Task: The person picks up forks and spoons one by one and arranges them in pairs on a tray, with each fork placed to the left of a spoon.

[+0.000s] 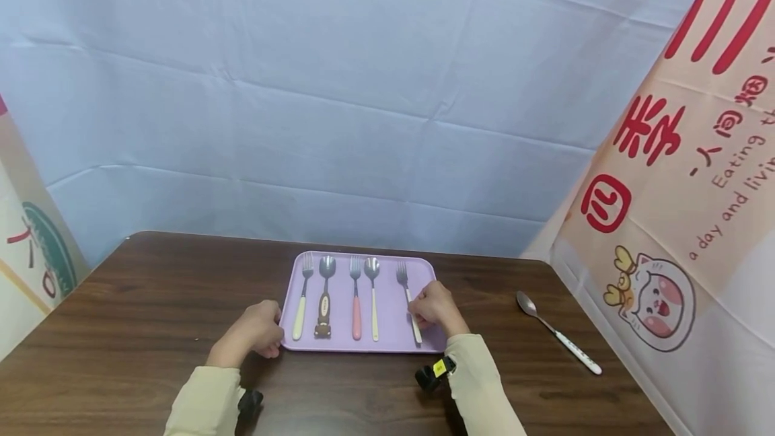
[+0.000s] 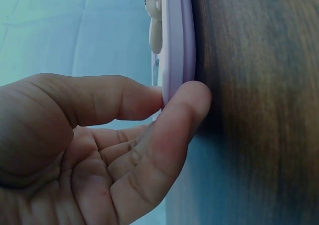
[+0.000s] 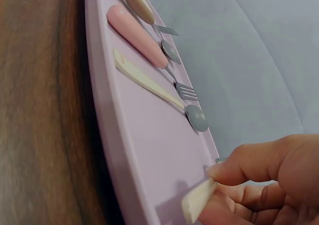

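Observation:
A lilac tray [image 1: 387,345] lies on the table. My left hand [image 1: 262,330] pinches its left edge; in the left wrist view the thumb is on the upper side of the rim and a finger [image 2: 164,145] below. My right hand [image 1: 434,306] pinches the pale handle of a fork [image 1: 416,328] at the tray's right part; in the right wrist view the handle end [image 3: 195,203] sticks out past the fingers. To its left on the tray lie a cream-handled spoon [image 1: 374,308], a pink-handled fork [image 1: 356,315], a brown bear-handled spoon [image 1: 324,301] and a cream-handled fork [image 1: 299,315].
A spoon with a white patterned handle [image 1: 575,350] lies on the dark wooden table [image 1: 151,301], right of the tray. Pale cloth [image 1: 333,120] hangs behind the table, and a printed cloth [image 1: 666,254] borders its right side.

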`<state>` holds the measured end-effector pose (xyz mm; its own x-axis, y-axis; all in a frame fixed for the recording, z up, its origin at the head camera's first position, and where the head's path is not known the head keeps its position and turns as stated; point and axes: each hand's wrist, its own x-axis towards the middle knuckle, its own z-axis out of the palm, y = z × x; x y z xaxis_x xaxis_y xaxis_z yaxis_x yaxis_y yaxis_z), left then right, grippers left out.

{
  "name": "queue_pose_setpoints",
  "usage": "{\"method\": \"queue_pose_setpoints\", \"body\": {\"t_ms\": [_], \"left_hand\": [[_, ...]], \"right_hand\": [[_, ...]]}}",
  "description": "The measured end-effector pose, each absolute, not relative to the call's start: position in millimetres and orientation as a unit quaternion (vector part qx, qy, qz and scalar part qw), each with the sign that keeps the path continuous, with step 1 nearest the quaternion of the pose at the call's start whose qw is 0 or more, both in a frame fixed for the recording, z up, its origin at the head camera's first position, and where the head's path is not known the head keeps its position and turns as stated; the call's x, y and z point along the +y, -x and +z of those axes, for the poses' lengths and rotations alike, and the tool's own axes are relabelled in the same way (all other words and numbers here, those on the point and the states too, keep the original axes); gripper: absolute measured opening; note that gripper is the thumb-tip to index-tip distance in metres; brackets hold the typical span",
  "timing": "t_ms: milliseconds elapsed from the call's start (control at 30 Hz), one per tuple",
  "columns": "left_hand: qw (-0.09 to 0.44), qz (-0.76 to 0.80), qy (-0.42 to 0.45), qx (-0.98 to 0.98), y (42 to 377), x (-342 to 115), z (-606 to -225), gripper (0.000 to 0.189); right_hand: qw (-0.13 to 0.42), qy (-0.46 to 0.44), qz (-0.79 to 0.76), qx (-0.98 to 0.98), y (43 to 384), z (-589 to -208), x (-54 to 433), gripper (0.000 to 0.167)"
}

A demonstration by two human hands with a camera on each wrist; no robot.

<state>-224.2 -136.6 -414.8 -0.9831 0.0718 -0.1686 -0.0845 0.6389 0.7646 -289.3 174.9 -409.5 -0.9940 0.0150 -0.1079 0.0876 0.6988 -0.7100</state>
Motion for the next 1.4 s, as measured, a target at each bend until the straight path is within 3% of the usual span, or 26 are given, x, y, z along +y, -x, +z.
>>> {"method": "queue_pose_setpoints", "body": {"t_ms": [267, 1400], "left_hand": [[0.091, 0.426, 0.006, 0.900, 223.8, -136.8, -415.3, 0.012], [0.095, 0.422, 0.007, 0.902, 223.2, -137.2, -413.3, 0.011]], "right_hand": [[0.053, -0.026, -0.388, 0.920, 291.1, -412.8, 167.1, 0.014], [0.069, -0.077, -0.354, 0.930, 301.7, -417.5, 157.2, 0.015]]}}
